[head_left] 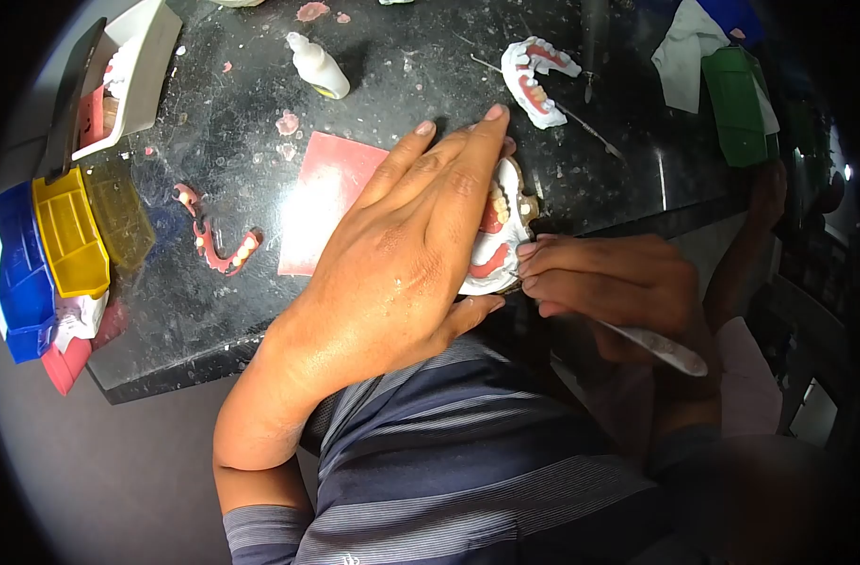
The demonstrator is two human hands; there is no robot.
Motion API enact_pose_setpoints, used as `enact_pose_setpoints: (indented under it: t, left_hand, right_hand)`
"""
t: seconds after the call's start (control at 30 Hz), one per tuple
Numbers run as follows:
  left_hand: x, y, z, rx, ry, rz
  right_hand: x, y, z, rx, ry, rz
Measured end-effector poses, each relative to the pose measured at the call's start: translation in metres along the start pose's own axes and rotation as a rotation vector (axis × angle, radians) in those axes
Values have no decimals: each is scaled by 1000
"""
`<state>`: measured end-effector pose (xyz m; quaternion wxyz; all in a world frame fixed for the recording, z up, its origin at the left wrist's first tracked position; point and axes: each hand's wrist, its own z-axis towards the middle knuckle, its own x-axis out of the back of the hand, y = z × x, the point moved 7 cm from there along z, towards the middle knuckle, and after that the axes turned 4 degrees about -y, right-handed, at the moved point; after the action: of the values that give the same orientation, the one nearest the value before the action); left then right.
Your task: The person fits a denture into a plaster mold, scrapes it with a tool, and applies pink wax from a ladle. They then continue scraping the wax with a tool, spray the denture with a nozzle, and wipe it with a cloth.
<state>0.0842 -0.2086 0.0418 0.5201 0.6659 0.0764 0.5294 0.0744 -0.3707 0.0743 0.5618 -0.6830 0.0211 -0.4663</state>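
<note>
My left hand (406, 217) lies with its fingers stretched forward over a plaster dental model (517, 215) and covers its left part. Teeth and pink wax show on the model beside my fingers, and my thumb rests at its lower edge. In my right hand (609, 278), a metal hand tool (664, 348) is pinched. Its wide end sticks out to the lower right, while its tip is at the model's right edge, too small to make out. Partly beneath my left hand is a pink wax sheet (324, 193).
A second dental model (535, 85) and a thin metal tool (590, 130) lie at the back. A white bottle (319, 68), a pink partial denture (225, 252), a white tray (152, 80), blue (23, 273), yellow (70, 231) and green (734, 105) trays surround the hands.
</note>
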Motion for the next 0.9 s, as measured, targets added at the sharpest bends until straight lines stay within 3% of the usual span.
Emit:
enact_pose_setpoints:
  t: [0.37,0.47,0.9]
  left_hand:
    - [0,-1,1,-23,-30,28]
    - [0,-2,1,-21,-27,17]
    - [0,-1,1,-33,-22,25]
  right_hand:
    - [5,1,3,-3,5,-30]
    - [0,-6,3,81,24,3]
    - [2,-3,4,-17,35,-37]
